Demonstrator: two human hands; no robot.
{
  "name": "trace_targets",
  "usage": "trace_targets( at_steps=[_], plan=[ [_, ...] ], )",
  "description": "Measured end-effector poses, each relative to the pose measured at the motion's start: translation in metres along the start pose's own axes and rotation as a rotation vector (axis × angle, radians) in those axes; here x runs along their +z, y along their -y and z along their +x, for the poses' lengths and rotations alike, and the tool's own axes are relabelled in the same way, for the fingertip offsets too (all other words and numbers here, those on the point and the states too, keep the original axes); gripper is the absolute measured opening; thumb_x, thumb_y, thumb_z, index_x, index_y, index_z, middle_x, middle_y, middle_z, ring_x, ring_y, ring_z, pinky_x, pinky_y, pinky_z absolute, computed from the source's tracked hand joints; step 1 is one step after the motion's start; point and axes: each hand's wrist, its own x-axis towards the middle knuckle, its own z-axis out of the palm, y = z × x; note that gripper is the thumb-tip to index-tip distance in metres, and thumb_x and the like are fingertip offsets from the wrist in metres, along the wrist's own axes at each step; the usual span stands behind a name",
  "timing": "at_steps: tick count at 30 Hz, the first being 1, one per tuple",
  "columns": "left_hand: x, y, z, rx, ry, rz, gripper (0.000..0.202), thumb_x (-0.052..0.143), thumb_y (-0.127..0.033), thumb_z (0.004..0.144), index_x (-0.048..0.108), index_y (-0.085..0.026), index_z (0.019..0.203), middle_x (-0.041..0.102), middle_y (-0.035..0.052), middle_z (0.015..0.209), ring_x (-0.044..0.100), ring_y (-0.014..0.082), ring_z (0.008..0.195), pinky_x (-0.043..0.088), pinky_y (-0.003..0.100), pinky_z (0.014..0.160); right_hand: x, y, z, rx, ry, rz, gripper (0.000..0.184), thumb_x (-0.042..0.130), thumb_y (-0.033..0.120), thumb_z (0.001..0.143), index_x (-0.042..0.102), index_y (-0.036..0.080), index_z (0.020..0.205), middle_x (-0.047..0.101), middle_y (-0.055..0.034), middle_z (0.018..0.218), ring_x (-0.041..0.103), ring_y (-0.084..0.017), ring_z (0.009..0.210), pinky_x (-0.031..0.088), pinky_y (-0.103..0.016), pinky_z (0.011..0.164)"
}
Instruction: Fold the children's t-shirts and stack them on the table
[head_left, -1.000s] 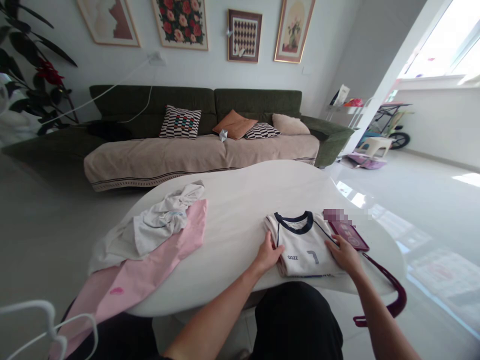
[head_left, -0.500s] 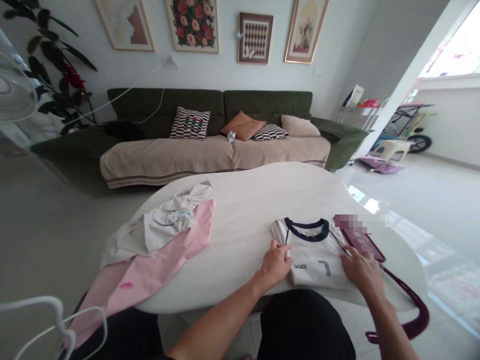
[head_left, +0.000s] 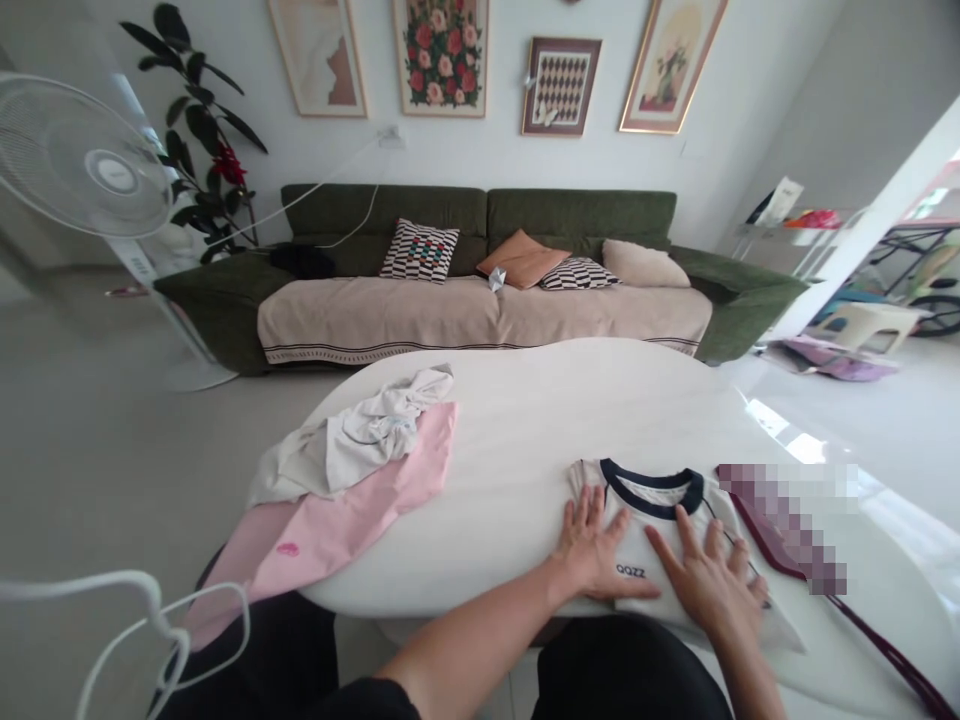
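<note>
A folded white shirt [head_left: 651, 508] with a dark navy collar lies at the near edge of the white table [head_left: 540, 420]. My left hand [head_left: 595, 548] lies flat on its left half, fingers spread. On the shirt's right half rests my right hand [head_left: 709, 580], open too, palm down. A crumpled white garment [head_left: 360, 440] sits on a pink garment [head_left: 337, 515] at the table's left side; the pink one hangs over the edge.
A maroon item [head_left: 772, 525] with a strap lies right of the shirt, partly blurred. A standing fan [head_left: 82, 160] is at left and a white wire hanger [head_left: 150, 625] at bottom left. Behind the table stands a green sofa [head_left: 480, 260] with cushions.
Both hands moved from gripping the shirt's sides to lying flat on top of it. The view swung left, so the fan is in sight.
</note>
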Motion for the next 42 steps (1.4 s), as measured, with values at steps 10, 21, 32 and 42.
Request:
trace_targets(
  at_steps=[10,21,32,42],
  plan=[
    [-0.022,0.005,-0.102,0.159,0.046,-0.058,0.057,0.058,-0.04,0.073,0.043,-0.025,0.127,0.033,0.011,0.139,0.024,0.0321,0.129,0.021,0.055,0.1,-0.002,-0.005,0.006,-0.004,0.066,0.084,0.08,0.02,0.074,0.071,0.021,0.03,0.138,0.016,-0.0136,0.144,0.011,-0.041,0.129,0.019,-0.064,0.091],
    [-0.185,0.153,-0.234,-0.578,-1.041,0.119,0.04,0.047,-0.024,0.079,0.046,-0.009,0.116,0.048,0.0168,0.121,0.038,0.0247,0.119,0.03,0.041,0.1,-0.016,0.104,-0.044,-0.39,-0.141,0.377,0.049,0.031,0.048,0.08,0.054,0.016,0.109,0.048,-0.016,0.122,0.036,-0.03,0.121,0.035,-0.047,0.094],
    [-0.188,0.099,-0.187,-0.382,-0.749,-0.252,0.032,0.044,-0.028,0.081,0.059,-0.014,0.105,0.065,0.0053,0.095,0.058,0.017,0.085,0.045,0.025,0.076,0.013,0.158,-0.099,-0.557,-0.053,0.682,0.04,0.041,0.038,0.08,0.054,0.017,0.111,0.048,-0.0132,0.125,0.035,-0.027,0.123,0.031,-0.046,0.099],
    [-0.093,0.031,-0.188,0.048,-0.106,-0.392,0.046,0.052,-0.017,0.074,0.05,-0.023,0.12,0.061,0.0048,0.098,0.058,0.0167,0.086,0.045,0.028,0.08,-0.015,0.145,-0.116,-0.6,0.345,1.095,0.061,0.049,0.036,0.076,0.032,0.021,0.133,0.061,-0.0064,0.099,0.057,-0.021,0.094,0.043,-0.038,0.085]
  ],
)
